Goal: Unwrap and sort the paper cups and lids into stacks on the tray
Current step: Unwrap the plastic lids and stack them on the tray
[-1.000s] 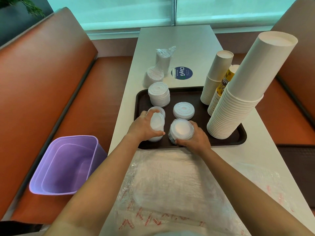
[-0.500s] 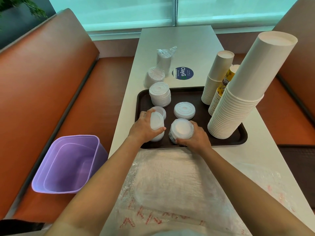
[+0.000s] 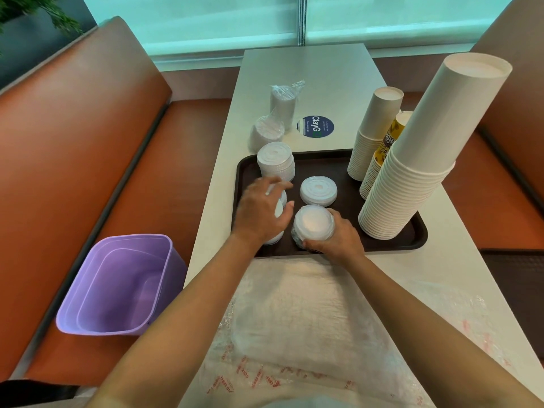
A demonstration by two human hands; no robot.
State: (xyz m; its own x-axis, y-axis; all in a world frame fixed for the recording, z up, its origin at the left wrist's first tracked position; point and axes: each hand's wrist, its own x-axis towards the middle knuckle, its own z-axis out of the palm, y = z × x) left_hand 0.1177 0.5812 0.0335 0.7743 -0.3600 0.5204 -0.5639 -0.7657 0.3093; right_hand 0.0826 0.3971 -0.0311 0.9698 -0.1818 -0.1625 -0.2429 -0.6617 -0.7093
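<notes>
the right hand (image 3: 338, 238) curls round a wrapped lid stack (image 3: 313, 223) at the tray's (image 3: 412, 245) near edge. just left, the left hand (image 3: 262, 210) covers a smaller lid stack (image 3: 278, 212); its fingers look blurred, so i cannot tell their grip. more lids (image 3: 318, 189) and cups (image 3: 412, 172) stand on the tray.

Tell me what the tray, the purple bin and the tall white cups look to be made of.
Tray: dark brown, likely moulded plastic, matte with a faint sheen and a raised rounded rim. Purple bin: plastic, smooth and slightly glossy, with soft highlights and rounded moulded corners. Tall stack of white cups: seemingly paper, matte, with thin rolled rims showing as tight rings; any lining cannot be seen.
</notes>
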